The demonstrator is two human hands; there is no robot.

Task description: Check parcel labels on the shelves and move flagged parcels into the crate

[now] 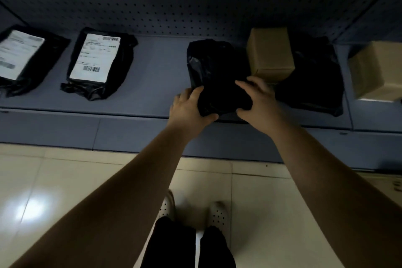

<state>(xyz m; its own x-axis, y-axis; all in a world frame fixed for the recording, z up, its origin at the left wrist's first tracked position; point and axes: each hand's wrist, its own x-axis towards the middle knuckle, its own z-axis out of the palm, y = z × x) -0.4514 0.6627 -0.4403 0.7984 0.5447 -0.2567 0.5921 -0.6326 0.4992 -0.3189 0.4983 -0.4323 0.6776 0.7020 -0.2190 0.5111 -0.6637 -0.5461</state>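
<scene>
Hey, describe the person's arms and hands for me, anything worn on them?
Both forearms are bare as far as the frame shows, with no sleeves visible. The left hand and right hand wear no gloves, and no watch, ring or bracelet shows in this dim view.

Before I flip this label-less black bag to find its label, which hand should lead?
Probably the right hand: it lies on top of the black bag, while the left hand grips its near corner.
</scene>
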